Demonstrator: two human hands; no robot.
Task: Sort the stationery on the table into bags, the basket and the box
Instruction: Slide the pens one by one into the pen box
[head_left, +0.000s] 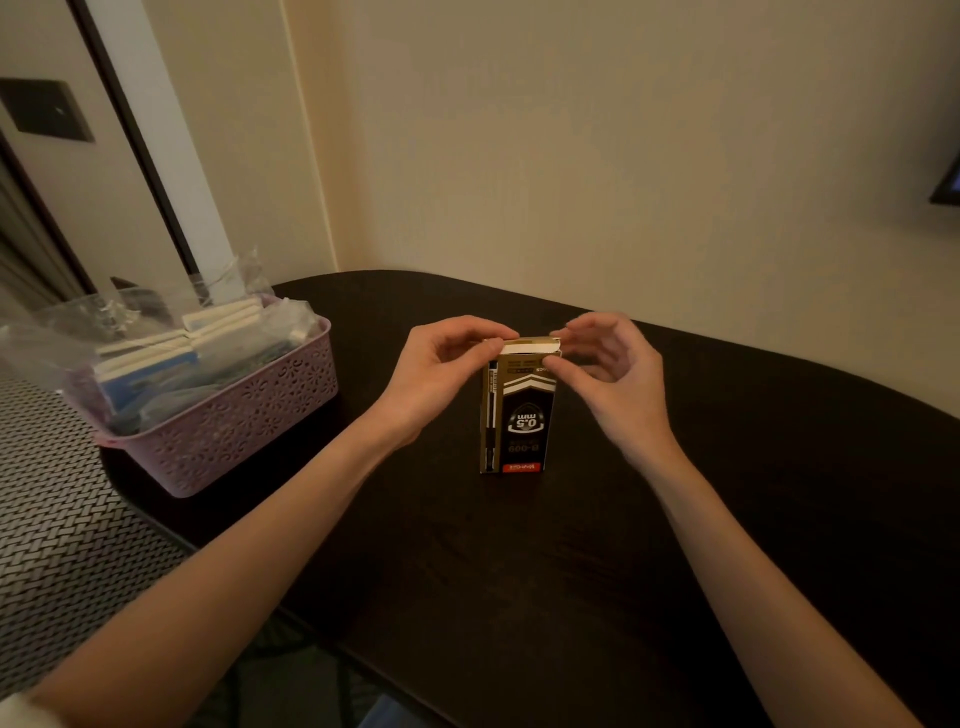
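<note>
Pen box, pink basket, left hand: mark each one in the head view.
pen box (522, 415): head view, on its printed black front face.
pink basket (249, 431): head view, on its perforated near side wall.
left hand (441, 371): head view, on the back of the hand, fingers at the box's top flap.

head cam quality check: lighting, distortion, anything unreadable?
Head view: dim, warm light; the dark table swallows shadow detail. Wide-angle bend curves the table's far edge and the wall trim. The box print stands upside down, "0.5 mm" legible, small text not. Bags in the basket are soft, faintly glinting. Left hand and right hand are fairly sharp.
</note>
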